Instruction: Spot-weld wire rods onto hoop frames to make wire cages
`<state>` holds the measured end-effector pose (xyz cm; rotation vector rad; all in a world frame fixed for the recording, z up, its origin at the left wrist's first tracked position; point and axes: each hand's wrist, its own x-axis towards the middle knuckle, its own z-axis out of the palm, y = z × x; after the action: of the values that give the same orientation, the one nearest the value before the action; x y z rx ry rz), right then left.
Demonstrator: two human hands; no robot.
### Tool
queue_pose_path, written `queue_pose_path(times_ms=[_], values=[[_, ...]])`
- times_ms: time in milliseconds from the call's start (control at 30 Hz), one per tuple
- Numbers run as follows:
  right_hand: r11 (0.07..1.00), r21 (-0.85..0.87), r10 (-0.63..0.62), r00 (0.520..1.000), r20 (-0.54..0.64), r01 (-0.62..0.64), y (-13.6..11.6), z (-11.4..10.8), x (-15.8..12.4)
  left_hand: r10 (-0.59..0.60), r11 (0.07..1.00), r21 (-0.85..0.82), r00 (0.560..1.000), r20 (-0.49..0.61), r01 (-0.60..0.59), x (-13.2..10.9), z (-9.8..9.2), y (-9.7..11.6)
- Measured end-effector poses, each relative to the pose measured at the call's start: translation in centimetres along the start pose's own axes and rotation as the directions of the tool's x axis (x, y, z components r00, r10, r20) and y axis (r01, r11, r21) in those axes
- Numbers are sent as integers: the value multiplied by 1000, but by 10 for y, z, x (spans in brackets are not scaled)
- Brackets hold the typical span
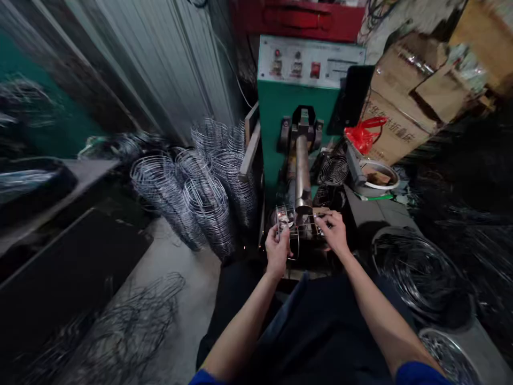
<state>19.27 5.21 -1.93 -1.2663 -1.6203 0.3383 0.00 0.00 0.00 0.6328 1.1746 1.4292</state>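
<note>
My left hand (pixel 277 248) is closed on the left side of a small wire frame (pixel 294 251) with a curved wire loop hanging below. My right hand (pixel 334 231) pinches a thin wire (pixel 310 222) at the frame's right side. Right above the frame is the lower end of a thick metal rod (pixel 303 182), part of a green machine (pixel 272 139) that looks like a spot welder. Whether the rod touches the wire I cannot tell. Some of the frame is hidden behind my left fingers.
Several tall stacks of wire baskets (pixel 206 203) stand at the left. Loose wire pieces (pixel 136 315) lie on the floor. To the right are a round bowl (pixel 395 184), a red plastic bag (pixel 363 139), cardboard boxes (pixel 401 123) and a large container of wire rings (pixel 420 272).
</note>
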Motion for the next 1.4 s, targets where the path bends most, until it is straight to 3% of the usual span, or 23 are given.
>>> queue_pose_path(times_ms=[100,200,267,333,367,400,433,467,500,533,600,633,700,767,900,1100,1267,1400], values=[[992,87,98,993,-73,-91,8,-21,-36,-30,998,-56,999,-30,28,-30,-7,-5],[963,79,261,965,-26,-258,13,-47,-83,-224,962,-160,975,9,222,-81,-37,-24],[914,109,387,921,50,-390,10,-66,-111,-402,899,-151,912,81,410,-114,-72,-35],[851,160,467,860,206,-500,-1,-79,-125,-605,794,57,778,170,605,-130,-109,-35],[826,154,479,819,315,-542,-8,-81,-125,-648,761,187,743,168,622,-129,-124,-29],[815,119,469,766,439,-567,-15,-79,-122,-540,820,295,833,119,490,-122,-133,-21],[821,62,444,704,554,-567,-21,-74,-116,-388,855,426,910,148,296,-111,-135,-13],[842,11,408,650,641,-539,-28,-66,-110,-284,831,539,937,202,136,-97,-133,-5],[870,-28,373,621,690,-492,-33,-57,-105,-202,782,622,936,288,-23,-83,-125,0],[896,-53,346,621,703,-441,-37,-48,-102,-156,709,681,900,407,-185,-71,-114,3],[928,-72,317,671,670,-366,-42,-35,-104,-72,468,766,845,529,-440,-56,-90,2],[935,-78,314,708,632,-345,-43,-31,-109,-42,328,793,831,555,-513,-53,-80,-2],[951,-129,306,780,546,-283,-41,-30,-121,6,110,824,830,558,-555,-51,-67,-11],[948,-262,291,826,483,-181,-39,-34,-128,4,36,822,823,569,-568,-50,-60,-17],[837,-548,319,819,476,-7,-42,-39,-109,1,70,784,786,619,-617,-32,-54,-9],[794,-603,281,836,471,72,-59,-36,-61,68,155,746,761,646,-647,-6,-49,12],[820,-565,242,837,491,94,-58,-38,-77,60,284,722,763,644,-632,-9,-59,4],[782,-618,302,817,491,82,-58,-40,-94,23,387,711,777,629,-587,-15,-67,-8]])
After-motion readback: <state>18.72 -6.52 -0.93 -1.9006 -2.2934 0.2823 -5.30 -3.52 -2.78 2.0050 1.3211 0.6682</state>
